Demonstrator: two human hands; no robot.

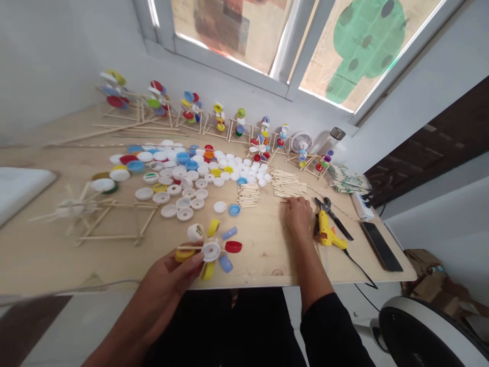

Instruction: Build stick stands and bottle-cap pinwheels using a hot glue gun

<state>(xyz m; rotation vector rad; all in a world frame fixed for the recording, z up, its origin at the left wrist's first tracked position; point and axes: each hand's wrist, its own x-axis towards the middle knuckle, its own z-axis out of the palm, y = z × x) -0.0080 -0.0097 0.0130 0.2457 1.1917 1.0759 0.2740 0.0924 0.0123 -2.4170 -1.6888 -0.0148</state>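
Observation:
My left hand [173, 275] is closed on a bottle-cap wheel [211, 250], a white hub ringed with yellow, blue, red and white caps on a thin stick, near the front edge of the wooden table [263, 255]. My right hand [298, 214] lies further back, fingers curled at the near end of a pile of short wooden sticks [288, 183], pinching what looks like one stick. A yellow glue gun [327, 232] lies just right of that hand.
Loose bottle caps [183, 171] cover the middle of the table. A stick frame [103, 214] lies at left. Finished cap windmills [191, 109] line the back wall. Pliers [328, 206], a phone [382, 244], a small fan [301, 141] and another stick bundle [248, 194] are nearby.

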